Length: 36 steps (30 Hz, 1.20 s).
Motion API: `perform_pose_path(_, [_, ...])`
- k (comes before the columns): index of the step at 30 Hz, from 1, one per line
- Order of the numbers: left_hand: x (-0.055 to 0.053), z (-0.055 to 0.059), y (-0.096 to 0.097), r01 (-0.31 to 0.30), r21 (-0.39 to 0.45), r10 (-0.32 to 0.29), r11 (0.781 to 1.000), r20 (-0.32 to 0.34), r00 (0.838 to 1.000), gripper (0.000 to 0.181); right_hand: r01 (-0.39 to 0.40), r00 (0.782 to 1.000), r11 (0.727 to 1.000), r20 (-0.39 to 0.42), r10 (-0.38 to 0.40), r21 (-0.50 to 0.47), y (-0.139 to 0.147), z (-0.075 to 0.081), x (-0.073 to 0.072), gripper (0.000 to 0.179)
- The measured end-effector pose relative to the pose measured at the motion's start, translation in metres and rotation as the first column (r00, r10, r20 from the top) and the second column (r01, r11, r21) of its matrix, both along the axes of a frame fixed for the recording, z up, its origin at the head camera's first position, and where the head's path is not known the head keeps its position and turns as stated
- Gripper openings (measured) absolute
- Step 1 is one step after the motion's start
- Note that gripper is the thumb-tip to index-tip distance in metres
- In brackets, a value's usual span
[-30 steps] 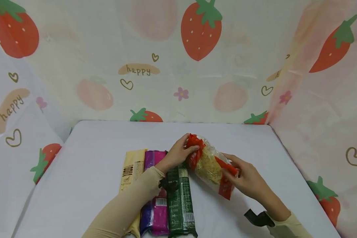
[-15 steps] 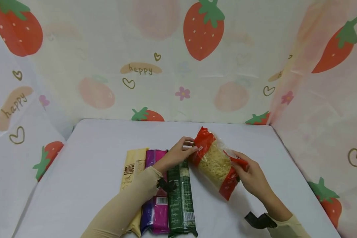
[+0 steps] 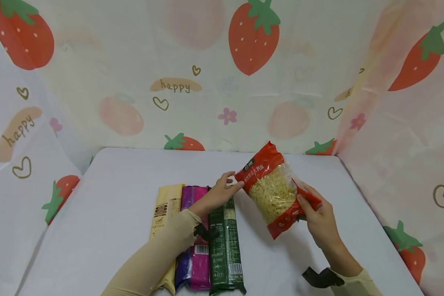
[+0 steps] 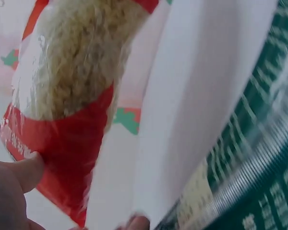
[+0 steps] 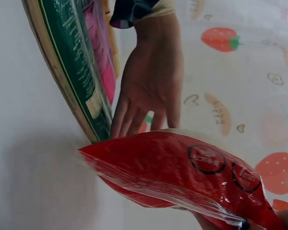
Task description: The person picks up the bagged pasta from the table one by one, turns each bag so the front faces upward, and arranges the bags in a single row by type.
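Observation:
A clear-and-red bag of pasta (image 3: pixel 271 191), filled with small yellowish pieces, is tilted above the table in the head view. My right hand (image 3: pixel 322 216) grips its lower right red end, thumb on the front and fingers behind. At the bag's left corner is my left hand (image 3: pixel 220 193), its thumb (image 4: pixel 31 170) against the red film. The right wrist view shows the left hand's fingers (image 5: pixel 132 115) extended and partly hidden by the bag. Below the left hand lies a green spaghetti pack (image 3: pixel 225 246).
Left of the green pack, a purple-and-pink pack (image 3: pixel 197 267) and a cream pack (image 3: pixel 166 207) lie side by side, partly covered by the left forearm. The white table (image 3: pixel 107 197) is bordered by strawberry-print cloth walls (image 3: pixel 207 53).
The pasta bag has moved right and up with my right hand, and its printed front has turned into view. My left hand has stayed nearly in place, with the bag's end drawn outward from it.

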State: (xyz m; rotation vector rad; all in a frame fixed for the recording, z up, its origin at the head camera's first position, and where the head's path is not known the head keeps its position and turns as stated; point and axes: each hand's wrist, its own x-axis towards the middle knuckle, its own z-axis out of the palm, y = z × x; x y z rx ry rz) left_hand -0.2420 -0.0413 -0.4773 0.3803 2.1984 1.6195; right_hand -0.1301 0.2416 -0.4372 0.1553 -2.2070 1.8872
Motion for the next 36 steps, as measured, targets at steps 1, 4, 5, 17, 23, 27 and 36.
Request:
perform_pose_path(1, [0.000, 0.000, 0.000, 0.002, 0.027, -0.002, 1.000, 0.027, 1.000, 0.085, 0.007, 1.000, 1.000, -0.001, -0.007, -0.023, -0.001, -0.001, 0.000, 0.047])
perform_pose_path(4, [-0.001, 0.000, 0.001, 0.009, 0.125, -0.023, 0.992, 0.105, 0.994, 0.092, 0.028, 0.999, 0.995, 0.021, -0.026, -0.092, -0.006, -0.003, 0.000, 0.049])
perform_pose_path(5, [-0.001, 0.001, 0.001, 0.014, 0.155, -0.033, 0.988, 0.125, 0.992, 0.091, 0.035, 0.999, 0.993, 0.037, -0.031, -0.116, -0.008, -0.004, 0.000, 0.050])
perform_pose_path(17, [0.000, 0.006, 0.002, 0.006, 0.401, -0.120, 0.916, 0.260, 0.958, 0.086, 0.030, 0.983, 0.937, 0.179, 0.035, -0.347, -0.030, -0.017, -0.005, 0.056])
perform_pose_path(23, [0.001, 0.005, 0.002, -0.004, 0.438, -0.129, 0.899, 0.274, 0.953, 0.087, -0.002, 0.971, 0.950, 0.227, 0.077, -0.312, -0.029, -0.021, -0.005, 0.059])
perform_pose_path(27, [0.001, 0.006, 0.005, -0.011, 0.427, -0.087, 0.904, 0.208, 0.974, 0.085, -0.050, 0.969, 0.970, 0.223, 0.105, -0.240, -0.026, -0.022, -0.004, 0.060])
perform_pose_path(36, [0.004, 0.007, 0.009, -0.066, 0.381, 0.029, 0.922, 0.101, 0.994, 0.085, -0.158, 0.970, 0.987, 0.185, 0.160, -0.026, -0.016, -0.035, -0.007, 0.080])
